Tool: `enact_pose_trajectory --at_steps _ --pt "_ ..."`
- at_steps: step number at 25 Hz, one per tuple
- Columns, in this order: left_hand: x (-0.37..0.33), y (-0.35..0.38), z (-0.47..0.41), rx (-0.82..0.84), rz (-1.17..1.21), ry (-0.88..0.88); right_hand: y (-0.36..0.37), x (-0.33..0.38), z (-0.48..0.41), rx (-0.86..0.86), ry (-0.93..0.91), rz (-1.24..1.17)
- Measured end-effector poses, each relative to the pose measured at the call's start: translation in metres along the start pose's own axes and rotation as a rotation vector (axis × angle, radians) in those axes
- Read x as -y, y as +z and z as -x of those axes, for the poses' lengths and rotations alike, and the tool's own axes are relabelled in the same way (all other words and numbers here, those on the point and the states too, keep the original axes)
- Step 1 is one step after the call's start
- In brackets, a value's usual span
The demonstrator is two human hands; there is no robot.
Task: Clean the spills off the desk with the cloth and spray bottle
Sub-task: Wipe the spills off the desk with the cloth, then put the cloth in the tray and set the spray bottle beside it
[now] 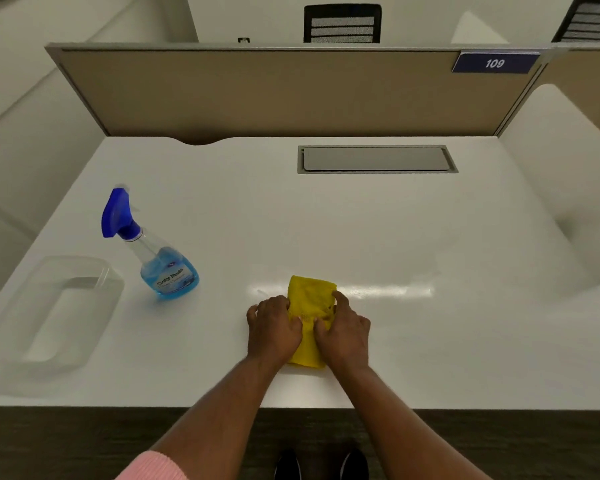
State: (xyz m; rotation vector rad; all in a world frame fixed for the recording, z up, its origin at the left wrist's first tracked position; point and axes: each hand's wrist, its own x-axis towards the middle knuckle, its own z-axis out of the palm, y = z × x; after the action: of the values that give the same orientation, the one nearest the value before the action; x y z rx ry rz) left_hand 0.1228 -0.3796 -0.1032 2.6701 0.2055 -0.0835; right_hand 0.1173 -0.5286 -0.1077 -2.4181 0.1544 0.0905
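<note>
Both hands on the yellow cloth, spray bottle standing to the left

White counter [361, 230], seen from above. A yellow cloth [310, 299], folded into a narrow pad, lies flat near the front edge, a little right of centre. Left hand [274, 330] presses on its left side, fingers curled over the fabric edge. Right hand [345, 329] presses on its right side, fingers bent and pinching into the cloth. Both hands closed on the cloth, thumbs nearly meeting in the middle. A pink sleeve [153, 467] shows at the left forearm.

A glossy streak [385, 292] runs along the counter on either side of the cloth's far end, catching the light; cannot tell whether it is wet.

Spray bottle [163, 261] stands well to the left of the cloth, apart from both hands. Blue trigger head, clear body, blue liquid filling the lower part. It carries a label with script lettering, too blurred to read.

Further left, a clear plastic tray [49, 313] sits near the counter's left edge.

At the back, a grey hatch [376, 159] is set flush in the counter. Behind it, a tan divider panel [274, 91] bears a dark blue tag [495, 63] reading "109" in white.

Black shoes [321, 465] visible below the counter's front edge.
</note>
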Motion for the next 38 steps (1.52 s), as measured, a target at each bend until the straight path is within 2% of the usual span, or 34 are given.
enact_pose_trajectory --at_steps 2,5,9,13,19,22,26,31,34,38 --pt "-0.006 -0.005 -0.001 0.036 0.108 -0.052 -0.001 0.002 -0.001 0.030 0.027 -0.086" --pt "-0.018 -0.017 -0.004 0.110 0.403 -0.143 -0.009 0.003 -0.001 0.052 0.057 -0.171" --pt "-0.037 -0.043 -0.013 0.088 0.642 -0.187 -0.034 0.009 -0.005 0.009 -0.005 -0.228" --pt "-0.057 -0.077 -0.023 0.060 0.780 -0.176 -0.069 0.027 -0.020 0.037 0.042 -0.468" --pt "-0.083 -0.129 -0.030 -0.060 0.635 0.004 -0.121 0.059 -0.044 -0.022 -0.097 -0.663" --pt "-0.090 -0.158 -0.028 -0.059 0.637 0.091 -0.142 0.076 -0.049 0.021 -0.162 -0.737" --pt "-0.085 -0.193 -0.024 0.078 0.524 0.073 -0.157 0.096 -0.054 0.161 -0.301 -0.546" --pt "-0.074 -0.221 -0.005 -0.007 0.380 0.040 -0.151 0.114 -0.054 0.133 -0.471 -0.256" --pt "-0.060 -0.234 0.008 -0.041 0.405 0.010 -0.143 0.127 -0.048 0.144 -0.542 -0.262" --pt "-0.034 -0.246 0.025 -0.071 0.425 0.002 -0.127 0.150 -0.038 0.228 -0.536 -0.468"
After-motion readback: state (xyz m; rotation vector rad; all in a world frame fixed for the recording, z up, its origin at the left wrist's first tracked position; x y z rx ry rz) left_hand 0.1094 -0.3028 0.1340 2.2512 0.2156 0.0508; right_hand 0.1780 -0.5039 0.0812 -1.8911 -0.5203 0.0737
